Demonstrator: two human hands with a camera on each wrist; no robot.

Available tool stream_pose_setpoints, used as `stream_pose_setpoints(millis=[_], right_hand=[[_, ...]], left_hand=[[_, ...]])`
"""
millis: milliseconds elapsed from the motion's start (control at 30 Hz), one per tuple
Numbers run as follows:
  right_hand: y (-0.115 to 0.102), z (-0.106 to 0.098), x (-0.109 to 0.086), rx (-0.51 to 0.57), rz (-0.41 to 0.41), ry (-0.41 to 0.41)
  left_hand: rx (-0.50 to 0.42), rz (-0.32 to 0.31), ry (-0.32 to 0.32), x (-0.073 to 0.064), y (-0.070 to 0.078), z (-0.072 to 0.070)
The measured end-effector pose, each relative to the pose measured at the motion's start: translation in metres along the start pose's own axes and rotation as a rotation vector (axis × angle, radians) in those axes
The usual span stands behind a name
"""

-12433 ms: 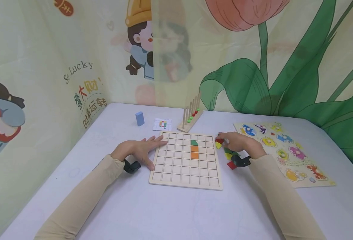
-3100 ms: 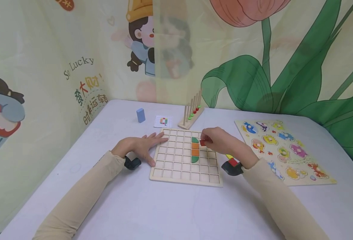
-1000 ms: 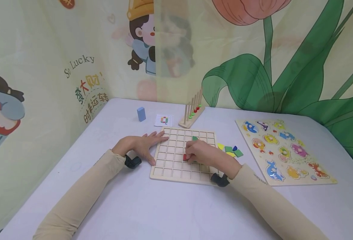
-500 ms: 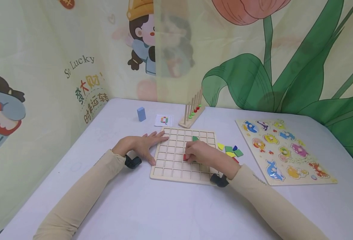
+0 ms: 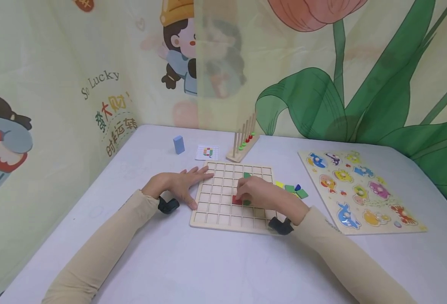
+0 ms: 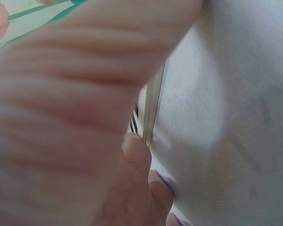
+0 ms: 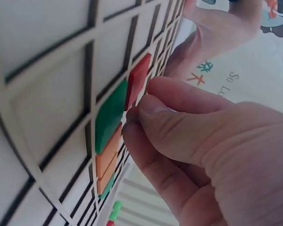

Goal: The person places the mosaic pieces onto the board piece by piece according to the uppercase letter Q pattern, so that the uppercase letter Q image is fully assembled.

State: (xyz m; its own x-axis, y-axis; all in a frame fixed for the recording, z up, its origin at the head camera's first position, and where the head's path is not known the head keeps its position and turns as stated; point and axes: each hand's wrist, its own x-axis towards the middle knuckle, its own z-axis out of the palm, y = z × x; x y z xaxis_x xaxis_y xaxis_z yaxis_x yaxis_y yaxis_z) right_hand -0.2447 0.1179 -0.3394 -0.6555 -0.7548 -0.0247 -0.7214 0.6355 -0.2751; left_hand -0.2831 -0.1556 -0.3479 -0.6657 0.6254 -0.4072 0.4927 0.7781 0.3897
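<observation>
My left hand (image 5: 175, 185) lies spread on the left edge of the wooden grid board (image 5: 212, 219), thumb and fingers apart. Over the middle of the board is my right hand (image 5: 259, 192), its fingers curled with the tips bunched together. Right beside those fingertips, a red square tile (image 5: 237, 200) sits in a cell. In the right wrist view the red tile (image 7: 138, 81) adjoins a green rounded tile (image 7: 111, 115), with two orange tiles (image 7: 107, 160) beyond. Another green tile (image 5: 247, 175) shows at the column's far end; the hand hides the orange ones in the head view.
Loose green tiles (image 5: 302, 194), a blue one (image 5: 297, 187) and a yellow one (image 5: 279, 184) lie right of the board. Behind it are a pattern card (image 5: 207, 152), a peg stand (image 5: 242, 147) and a blue block (image 5: 179, 145). An animal puzzle (image 5: 345, 190) lies at right.
Since the oldest frame, a second green tile and the red tile have joined the board. Over the last half second the right hand has shifted slightly right, uncovering more red; the left has stayed.
</observation>
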Motion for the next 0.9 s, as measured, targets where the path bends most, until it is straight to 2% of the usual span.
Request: stream_pose_setpoints(millis=[100,200,367,533,767,900], right_hand=[[0.004,-0.004,-0.002,0.004,-0.01,0.034],[0.008,-0.012,-0.007,0.017,0.025,0.032],[0.02,-0.03,-0.017,0.075,0.221,-0.082],[0.034,-0.043,-0.032,0.086,0.406,-0.217],[0.044,-0.044,-0.043,0.035,0.627,-0.294],[0.045,-0.044,-0.047,0.007,0.71,-0.336]], left_hand=[[0.001,0.003,0.003,0.0,0.0,0.0],[-0.004,0.007,0.002,0.001,0.0,0.0],[-0.007,0.003,-0.001,-0.002,0.001,-0.001],[-0.018,0.012,0.002,-0.002,0.0,0.0],[-0.02,0.004,-0.004,-0.004,0.001,-0.001],[-0.014,0.002,-0.004,-0.003,0.001,-0.001]])
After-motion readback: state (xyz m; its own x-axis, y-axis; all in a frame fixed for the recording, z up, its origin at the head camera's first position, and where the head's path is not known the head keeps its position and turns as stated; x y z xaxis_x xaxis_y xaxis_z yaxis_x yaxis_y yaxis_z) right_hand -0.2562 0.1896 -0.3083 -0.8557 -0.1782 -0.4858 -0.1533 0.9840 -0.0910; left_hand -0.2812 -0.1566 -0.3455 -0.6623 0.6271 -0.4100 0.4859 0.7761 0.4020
